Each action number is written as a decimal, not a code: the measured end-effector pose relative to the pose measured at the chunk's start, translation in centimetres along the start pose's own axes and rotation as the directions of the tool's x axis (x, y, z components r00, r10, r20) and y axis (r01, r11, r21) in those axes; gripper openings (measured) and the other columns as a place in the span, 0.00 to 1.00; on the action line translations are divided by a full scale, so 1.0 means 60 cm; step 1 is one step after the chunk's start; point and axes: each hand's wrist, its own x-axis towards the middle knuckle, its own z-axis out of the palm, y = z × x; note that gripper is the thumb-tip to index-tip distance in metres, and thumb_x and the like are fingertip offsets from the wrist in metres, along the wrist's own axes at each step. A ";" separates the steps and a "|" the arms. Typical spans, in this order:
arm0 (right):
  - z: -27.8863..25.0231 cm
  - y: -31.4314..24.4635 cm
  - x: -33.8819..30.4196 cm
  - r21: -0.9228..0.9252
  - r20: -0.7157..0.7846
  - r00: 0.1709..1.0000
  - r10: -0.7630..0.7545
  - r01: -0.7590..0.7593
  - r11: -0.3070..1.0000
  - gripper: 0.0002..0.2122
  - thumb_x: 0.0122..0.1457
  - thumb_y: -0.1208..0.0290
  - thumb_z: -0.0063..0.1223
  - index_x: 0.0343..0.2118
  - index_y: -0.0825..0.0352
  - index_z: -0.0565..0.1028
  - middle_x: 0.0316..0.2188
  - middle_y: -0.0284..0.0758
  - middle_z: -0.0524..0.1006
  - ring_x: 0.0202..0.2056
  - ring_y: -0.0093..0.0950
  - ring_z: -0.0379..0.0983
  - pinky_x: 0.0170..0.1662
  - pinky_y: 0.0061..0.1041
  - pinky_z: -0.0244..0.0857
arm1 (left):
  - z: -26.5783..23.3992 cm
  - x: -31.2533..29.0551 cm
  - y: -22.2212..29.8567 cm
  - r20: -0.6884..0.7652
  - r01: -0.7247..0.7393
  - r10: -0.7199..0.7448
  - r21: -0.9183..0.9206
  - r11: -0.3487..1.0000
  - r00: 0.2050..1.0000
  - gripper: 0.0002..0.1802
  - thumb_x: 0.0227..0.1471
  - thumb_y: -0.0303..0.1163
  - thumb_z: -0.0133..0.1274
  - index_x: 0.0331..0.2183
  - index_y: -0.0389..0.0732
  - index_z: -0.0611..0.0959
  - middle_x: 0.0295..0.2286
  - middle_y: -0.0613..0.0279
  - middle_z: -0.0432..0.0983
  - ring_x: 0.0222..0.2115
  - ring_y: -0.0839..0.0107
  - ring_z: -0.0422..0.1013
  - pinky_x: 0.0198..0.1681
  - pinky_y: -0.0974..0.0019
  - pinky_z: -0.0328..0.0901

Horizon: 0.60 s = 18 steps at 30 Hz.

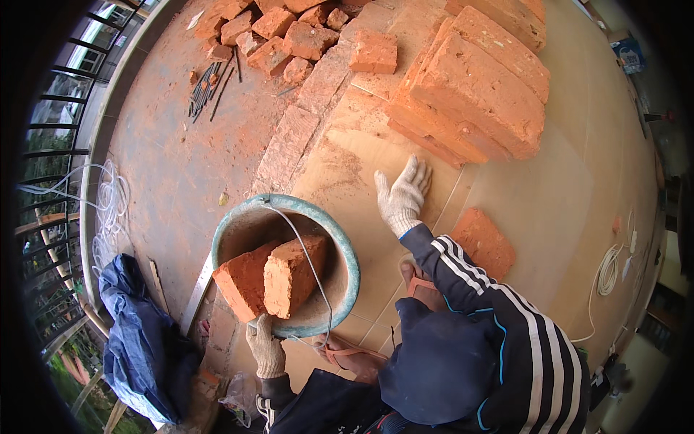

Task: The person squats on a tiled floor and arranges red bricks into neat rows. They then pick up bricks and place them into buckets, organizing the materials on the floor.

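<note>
A bucket [349, 253] with a worn blue-green rim and a thin wire handle stands on the floor before me. Two orange-red bricks [289, 278] lean inside it, their ends above the near rim. My left hand [265, 349], in a cream knit glove, is closed on the near rim, its fingertips beside the bricks' lower corner. My right hand [405, 197], gloved too, reaches forward with fingers spread and nothing in it. It is just short of a stack of bricks [477, 87]. Near my right forearm another brick [483, 244] lies flat on the floor.
Broken bricks [307, 40] lie heaped at the far left, with thin dark rods [210, 87] near them. Along the left are a railing [61, 126], a pale hose coil [110, 206], a blue tarp [141, 340] and a straight metal bar [195, 296]. A cable [606, 275] lies right.
</note>
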 end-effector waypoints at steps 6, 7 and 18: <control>0.050 -0.123 0.129 0.232 0.119 0.761 -0.637 0.603 0.763 0.32 0.67 0.47 0.38 0.65 0.68 0.62 0.68 0.48 0.60 0.70 0.43 0.49 0.72 0.41 0.36 | 0.010 0.018 -0.016 0.051 -0.008 0.007 0.024 1.000 0.999 0.10 0.60 0.31 0.52 0.38 0.34 0.79 0.25 0.68 0.68 0.20 0.81 0.61 0.23 0.75 0.58; 0.019 -0.196 0.127 0.542 0.400 0.622 -0.673 0.431 0.721 0.26 0.67 0.51 0.42 0.59 0.66 0.70 0.59 0.49 0.70 0.64 0.47 0.61 0.66 0.42 0.53 | 0.004 0.011 -0.010 0.006 0.035 -0.035 0.003 0.999 0.999 0.11 0.60 0.32 0.53 0.39 0.33 0.79 0.27 0.67 0.68 0.22 0.81 0.62 0.23 0.75 0.58; -0.065 0.144 0.022 -0.174 -0.294 0.956 -0.021 -0.032 0.984 0.46 0.61 0.43 0.51 0.68 0.76 0.45 0.67 0.65 0.43 0.69 0.62 0.33 0.70 0.58 0.31 | 0.004 0.018 -0.032 0.010 -0.024 0.025 -0.041 0.999 1.000 0.17 0.60 0.39 0.54 0.42 0.35 0.78 0.33 0.64 0.72 0.27 0.79 0.66 0.27 0.73 0.62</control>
